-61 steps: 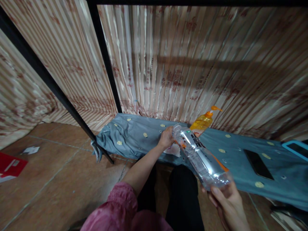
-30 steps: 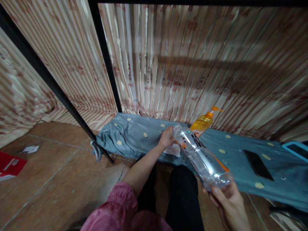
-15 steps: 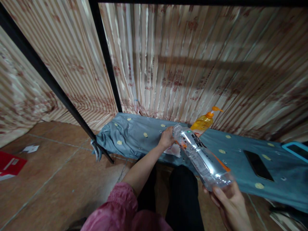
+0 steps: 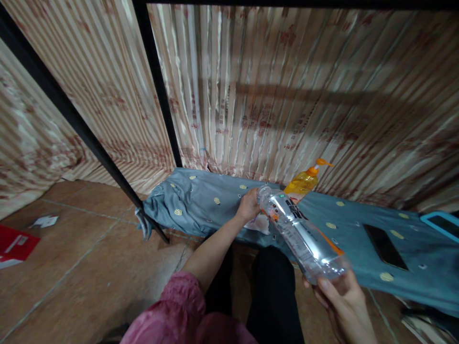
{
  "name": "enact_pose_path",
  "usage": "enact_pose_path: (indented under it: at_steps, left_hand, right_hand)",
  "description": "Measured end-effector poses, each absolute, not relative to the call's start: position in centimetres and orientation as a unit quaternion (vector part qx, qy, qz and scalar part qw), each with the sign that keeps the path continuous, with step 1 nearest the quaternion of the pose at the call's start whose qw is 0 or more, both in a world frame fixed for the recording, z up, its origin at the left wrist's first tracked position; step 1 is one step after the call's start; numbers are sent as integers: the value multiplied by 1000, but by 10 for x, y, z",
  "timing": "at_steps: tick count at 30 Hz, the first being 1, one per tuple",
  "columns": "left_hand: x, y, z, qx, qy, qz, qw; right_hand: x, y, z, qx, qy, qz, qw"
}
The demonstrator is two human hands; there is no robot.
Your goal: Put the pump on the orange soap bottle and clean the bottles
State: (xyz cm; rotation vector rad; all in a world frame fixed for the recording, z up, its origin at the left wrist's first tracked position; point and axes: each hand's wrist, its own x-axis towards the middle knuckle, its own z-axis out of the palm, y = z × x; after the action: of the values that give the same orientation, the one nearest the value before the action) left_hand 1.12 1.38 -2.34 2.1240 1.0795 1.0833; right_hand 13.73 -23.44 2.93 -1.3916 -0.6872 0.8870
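Observation:
A clear plastic bottle (image 4: pixel 304 234) with a silver and orange label is tilted in front of me, its neck to the upper left and its base to the lower right. My left hand (image 4: pixel 250 205) is closed round the neck end, so the mouth is mostly hidden. At the base, my right hand (image 4: pixel 339 296) grips with the thumb on top. Behind the bottle stands an orange pump bottle (image 4: pixel 302 182) of yellow liquid, its lower part partly covered. A pale, pinkish piece of paper or cloth (image 4: pixel 258 223) lies below my left hand.
The low bench has a blue-grey cloth (image 4: pixel 201 200) with yellow prints. A black phone (image 4: pixel 385 246) and a light-blue framed device (image 4: pixel 442 223) lie on its right. Black metal poles (image 4: pixel 89 129) rise at left; a striped curtain (image 4: pixel 287 86) hangs behind. A red box (image 4: pixel 17 243) is on the tiled floor.

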Motion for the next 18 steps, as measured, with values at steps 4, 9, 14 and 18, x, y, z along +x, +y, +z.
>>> enact_pose_path:
  at_steps: [4, 9, 14, 18]
  left_hand:
    - [11, 13, -22, 786, 398, 399, 254]
    - [11, 13, -21, 785, 404, 396, 251]
    - [11, 13, -21, 785, 407, 396, 248]
    - [11, 13, -23, 783, 403, 403, 248]
  right_hand:
    - [136, -234, 30, -600, -285, 397, 633]
    - [136, -234, 31, -602, -290, 388, 634]
    - [137, -234, 31, -601, -301, 384, 633]
    - [136, -234, 34, -601, -294, 395, 630]
